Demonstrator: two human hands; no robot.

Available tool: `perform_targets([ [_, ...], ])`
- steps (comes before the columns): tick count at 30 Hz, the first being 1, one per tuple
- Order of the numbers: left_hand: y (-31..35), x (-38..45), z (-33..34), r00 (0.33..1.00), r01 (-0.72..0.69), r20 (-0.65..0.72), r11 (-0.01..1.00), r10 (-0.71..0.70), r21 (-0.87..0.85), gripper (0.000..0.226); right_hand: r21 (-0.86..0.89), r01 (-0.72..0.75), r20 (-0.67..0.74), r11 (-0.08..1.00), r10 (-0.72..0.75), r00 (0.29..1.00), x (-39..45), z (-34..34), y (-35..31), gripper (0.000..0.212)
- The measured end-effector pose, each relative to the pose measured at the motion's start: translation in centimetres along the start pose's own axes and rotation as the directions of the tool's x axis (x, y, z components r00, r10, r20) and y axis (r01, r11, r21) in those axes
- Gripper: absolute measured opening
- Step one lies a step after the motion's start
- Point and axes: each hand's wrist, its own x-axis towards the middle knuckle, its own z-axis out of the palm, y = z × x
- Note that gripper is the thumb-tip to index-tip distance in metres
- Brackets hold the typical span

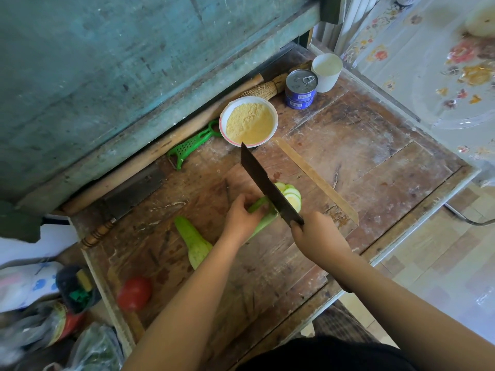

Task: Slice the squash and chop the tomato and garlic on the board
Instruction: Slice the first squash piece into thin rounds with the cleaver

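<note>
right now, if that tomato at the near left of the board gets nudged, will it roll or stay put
The tomato looks round and smooth, so it would likely roll if nudged. It sits close to the board's near left edge, so it might drop off. Its skin appears whole and glossy, so it is probably firm but a bit slippery.

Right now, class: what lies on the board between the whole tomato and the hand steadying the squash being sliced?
In the head view, a second pale green squash piece lies between the tomato and the left hand; otherwise only bare, worn board.
</note>
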Motion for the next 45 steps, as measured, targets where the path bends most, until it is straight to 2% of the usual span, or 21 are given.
perform_targets([
  [6, -0.4, 0.1, 0.0, 0.999, -0.003, -0.041, 0.995, -0.001, -0.100, 0.022, -0.010, 0.038, -0.012, 0.999, -0.038, 0.999, -0.6, 0.1, 0.0, 0.029],
  [19, -0.3, -0.1, 0.2, 0.998, 0.013, -0.062, 0.991, -0.022, -0.132, 0.026, -0.065, 0.024, -0.016, 0.998, -0.025, 1.000, -0.9, 0.5, -0.4, 0.030],
  [27, -0.1, 0.0, 0.1, 0.999, 0.009, -0.051, 0.995, -0.014, -0.104, 0.026, -0.090, -0.011, -0.008, 0.996, 0.010, 1.000, -0.1, 0.6, -0.9, 0.036],
  [33, -0.2, 0.0, 0.1, 0.998, 0.007, -0.056, 0.993, -0.014, -0.117, 0.019, -0.085, -0.026, 0.008, 0.996, 0.026, 1.000, 0.4, 0.8, -1.3, 0.030],
  [39, -0.2, 0.1, 0.2, 0.998, 0.015, -0.060, 0.996, -0.020, -0.088, 0.020, -0.069, -0.047, 0.024, 0.997, 0.049, 0.998, 1.2, 1.4, -1.2, 0.037],
  [45, -0.3, 0.0, 0.2, 0.997, -0.008, -0.071, 1.000, 0.005, -0.030, 0.023, -0.052, -0.106, 0.048, 0.993, 0.109, 0.993, 2.6, 2.3, -0.8, 0.028],
])
